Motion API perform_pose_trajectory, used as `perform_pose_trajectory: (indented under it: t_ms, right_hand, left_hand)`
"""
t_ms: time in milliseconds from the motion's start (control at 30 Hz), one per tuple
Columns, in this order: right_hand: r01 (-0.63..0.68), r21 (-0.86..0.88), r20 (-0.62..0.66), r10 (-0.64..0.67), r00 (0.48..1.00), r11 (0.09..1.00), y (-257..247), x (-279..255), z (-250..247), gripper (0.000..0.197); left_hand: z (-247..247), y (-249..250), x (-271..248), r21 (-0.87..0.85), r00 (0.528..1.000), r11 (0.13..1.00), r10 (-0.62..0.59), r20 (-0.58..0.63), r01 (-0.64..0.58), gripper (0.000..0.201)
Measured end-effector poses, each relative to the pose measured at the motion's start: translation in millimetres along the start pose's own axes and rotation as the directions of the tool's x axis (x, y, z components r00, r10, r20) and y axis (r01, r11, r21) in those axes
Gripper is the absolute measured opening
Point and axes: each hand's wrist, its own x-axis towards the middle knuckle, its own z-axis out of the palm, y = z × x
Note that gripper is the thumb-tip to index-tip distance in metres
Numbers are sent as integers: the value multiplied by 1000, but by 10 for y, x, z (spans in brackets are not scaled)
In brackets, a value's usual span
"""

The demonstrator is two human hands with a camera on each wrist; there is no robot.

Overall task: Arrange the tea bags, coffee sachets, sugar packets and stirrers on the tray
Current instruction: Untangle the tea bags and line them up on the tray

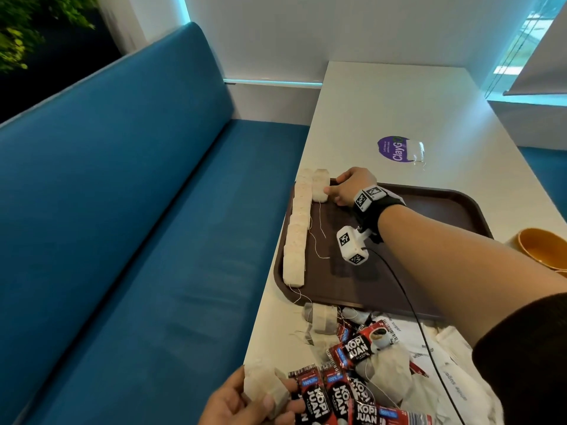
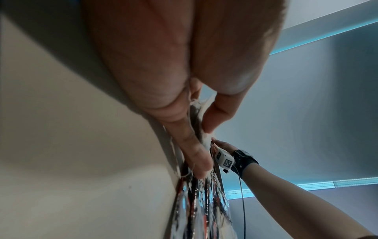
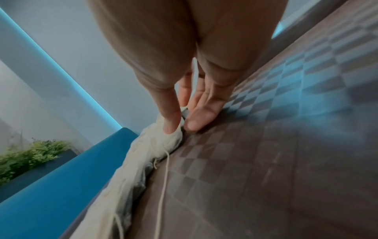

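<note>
A brown tray (image 1: 429, 210) lies on the white table (image 1: 399, 102). A row of tea bags (image 1: 296, 234) runs along its left edge. One more tea bag (image 1: 320, 185) lies beside the row's far end. My right hand (image 1: 334, 188) rests there with fairly straight fingers. In the right wrist view the right hand (image 3: 180, 126) has its thumb pressing on that tea bag (image 3: 163, 140) and its fingers on the tray (image 3: 266, 145). My left hand (image 1: 270, 400) holds a few tea bags (image 1: 260, 384) at the table's near edge. Red coffee sachets (image 1: 359, 348) and white sugar packets (image 1: 435, 363) lie heaped before the tray.
A blue bench seat (image 1: 122, 240) runs along the table's left edge. An orange bowl (image 1: 543, 250) stands right of the tray. A purple sticker (image 1: 394, 148) with a clear wrapper on it sits beyond the tray. Loose tea bags (image 1: 322, 322) lie by the tray's near rim.
</note>
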Motion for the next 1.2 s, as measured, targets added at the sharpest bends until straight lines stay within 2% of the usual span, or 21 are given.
perform_pose_trajectory:
  t_ms: [67, 167, 200, 333, 400, 567, 733, 900, 1067, 1200]
  right_hand:
    - [11, 18, 14, -11, 1000, 1000, -42, -168, -104, 27]
    - [109, 36, 19, -110, 994, 993, -71, -552, -315, 16]
    - [155, 42, 27, -156, 987, 987, -67, -719, -399, 13]
    - [271, 99, 94, -280, 955, 957, 27, -1511, -707, 6]
    - [290, 121, 116, -303, 946, 949, 113, -1916, -791, 4]
    - [270, 102, 266, -287, 920, 958, 412, -2830, -628, 4]
    - [202, 123, 351, -233, 907, 972, 812, -3270, -82, 11]
    - [76, 260, 326, -162, 931, 962, 890, -3433, 223, 24]
    - [89, 247, 333, -171, 927, 965, 890, -3438, 218, 8]
    - [80, 252, 270, -149, 951, 965, 942, -3385, 126, 8]
  left_hand:
    - [6, -10, 5, 9, 999, 999, 42, -13, -41, 66]
    - [-16, -49, 14, -4, 996, 996, 84, -10, -84, 108]
    - [-16, -61, 14, 15, 995, 995, 101, -10, -100, 109]
    - [-10, -107, 17, 55, 983, 981, 185, 14, -185, 66]
    - [-2, -137, 13, 53, 978, 976, 210, 7, -210, 52]
    - [-29, -169, -1, 48, 973, 972, 231, -19, -230, 45]
    - [6, -182, -26, 86, 965, 962, 260, -10, -258, 30]
    - [2, -206, -53, 144, 954, 945, 299, -7, -295, 35]
    - [20, -223, -77, 150, 948, 937, 317, 13, -315, 44]
    - [-13, -229, -58, 203, 947, 927, 322, -4, -315, 44]
